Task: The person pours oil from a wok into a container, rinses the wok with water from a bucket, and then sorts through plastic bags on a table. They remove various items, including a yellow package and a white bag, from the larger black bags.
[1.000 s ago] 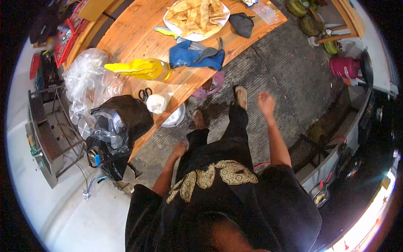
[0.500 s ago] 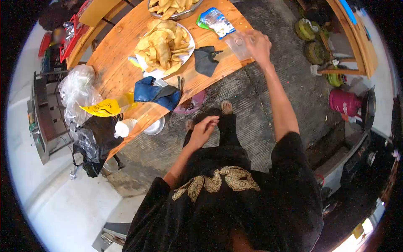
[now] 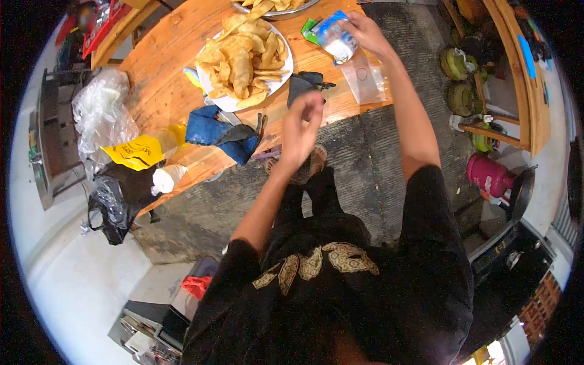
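My right hand (image 3: 366, 35) grips the top of a blue and white packet (image 3: 338, 42) at the table's far right side, with a green packet (image 3: 310, 30) beside it. Just below lies a flat clear plastic bag (image 3: 365, 80), not touched by my fingers. My left hand (image 3: 302, 126) is raised near the table's front edge, fingers curled and partly blurred; what they hold, if anything, cannot be made out. Behind it lies a dark cloth (image 3: 301, 84). A white plate (image 3: 288, 62) heaped with large yellowish chips (image 3: 240, 64) stands to the left.
A metal bowl (image 3: 298, 8) of chips stands at the back of the wooden table (image 3: 158, 73). Blue cloth (image 3: 213, 129), a yellow bag (image 3: 143, 149), a white bottle (image 3: 167, 179) and plastic bags (image 3: 103, 115) lie leftward. Gas cylinders (image 3: 486, 173) stand at right.
My right hand has moved from the clear bag up to the blue and white packet and taken hold of it. My left hand has risen from near my waist toward the table. The view has shifted slightly.
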A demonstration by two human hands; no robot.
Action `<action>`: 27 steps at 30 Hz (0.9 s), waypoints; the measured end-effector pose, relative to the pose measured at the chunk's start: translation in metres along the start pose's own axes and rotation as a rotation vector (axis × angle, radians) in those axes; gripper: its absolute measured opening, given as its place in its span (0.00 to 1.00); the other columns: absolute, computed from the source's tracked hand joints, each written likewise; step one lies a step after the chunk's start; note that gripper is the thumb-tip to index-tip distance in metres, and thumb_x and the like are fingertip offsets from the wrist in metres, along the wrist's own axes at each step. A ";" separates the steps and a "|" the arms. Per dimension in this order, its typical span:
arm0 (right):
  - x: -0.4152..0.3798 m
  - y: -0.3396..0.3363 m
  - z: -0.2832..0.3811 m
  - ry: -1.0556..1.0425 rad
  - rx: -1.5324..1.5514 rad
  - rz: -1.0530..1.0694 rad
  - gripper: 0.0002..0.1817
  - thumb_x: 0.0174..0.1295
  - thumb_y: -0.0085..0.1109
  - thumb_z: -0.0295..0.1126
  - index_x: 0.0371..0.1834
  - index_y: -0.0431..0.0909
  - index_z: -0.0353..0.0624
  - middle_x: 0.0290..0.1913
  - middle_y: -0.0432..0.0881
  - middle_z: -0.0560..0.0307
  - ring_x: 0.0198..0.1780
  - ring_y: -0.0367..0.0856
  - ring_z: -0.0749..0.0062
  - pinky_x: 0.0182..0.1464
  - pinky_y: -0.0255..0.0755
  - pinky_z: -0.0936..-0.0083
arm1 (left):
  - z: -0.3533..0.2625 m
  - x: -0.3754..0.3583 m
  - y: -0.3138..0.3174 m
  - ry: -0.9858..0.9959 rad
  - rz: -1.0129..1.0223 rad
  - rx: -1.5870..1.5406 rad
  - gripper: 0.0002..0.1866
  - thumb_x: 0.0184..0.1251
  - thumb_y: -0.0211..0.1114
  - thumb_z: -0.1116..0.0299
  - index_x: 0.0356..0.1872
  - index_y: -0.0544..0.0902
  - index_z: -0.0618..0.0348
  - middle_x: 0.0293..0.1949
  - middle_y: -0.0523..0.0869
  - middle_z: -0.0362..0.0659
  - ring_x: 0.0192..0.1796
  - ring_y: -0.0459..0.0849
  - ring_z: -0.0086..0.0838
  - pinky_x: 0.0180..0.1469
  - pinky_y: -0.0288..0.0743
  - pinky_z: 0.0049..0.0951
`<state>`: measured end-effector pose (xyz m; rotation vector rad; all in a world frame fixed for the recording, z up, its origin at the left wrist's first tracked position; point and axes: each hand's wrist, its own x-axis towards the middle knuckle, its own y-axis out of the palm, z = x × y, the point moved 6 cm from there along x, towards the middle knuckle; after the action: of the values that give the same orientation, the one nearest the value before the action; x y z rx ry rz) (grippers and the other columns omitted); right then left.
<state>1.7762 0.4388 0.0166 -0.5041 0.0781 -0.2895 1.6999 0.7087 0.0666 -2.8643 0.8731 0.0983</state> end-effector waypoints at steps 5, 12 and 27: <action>-0.084 -0.016 0.079 -0.086 0.027 0.014 0.10 0.66 0.52 0.34 0.43 0.72 0.39 0.40 0.78 0.59 0.44 0.73 0.79 0.47 0.67 0.77 | -0.003 0.042 0.007 0.097 -0.132 0.042 0.45 0.44 0.76 0.65 0.64 0.60 0.63 0.61 0.67 0.50 0.60 0.70 0.37 0.61 0.66 0.36; -0.153 0.048 0.116 0.164 0.560 0.155 0.06 0.62 0.57 0.28 0.39 0.73 0.41 0.34 0.74 0.66 0.39 0.72 0.87 0.40 0.68 0.87 | 0.006 0.004 -0.007 -0.045 0.004 -0.361 0.24 0.52 0.72 0.68 0.49 0.76 0.65 0.47 0.80 0.45 0.48 0.78 0.27 0.49 0.72 0.27; 0.042 0.032 -0.035 0.140 -0.715 -0.033 0.28 0.43 0.60 0.50 0.50 0.79 0.51 0.46 0.81 0.45 0.49 0.77 0.46 0.52 0.69 0.59 | 0.082 -0.036 -0.073 -0.276 -0.326 -0.375 0.13 0.59 0.67 0.70 0.39 0.80 0.71 0.36 0.83 0.41 0.37 0.76 0.19 0.41 0.71 0.21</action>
<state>1.8196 0.4372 -0.0294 -1.1954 0.3164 -0.3262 1.7090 0.8012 -0.0019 -3.1767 0.3592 0.6654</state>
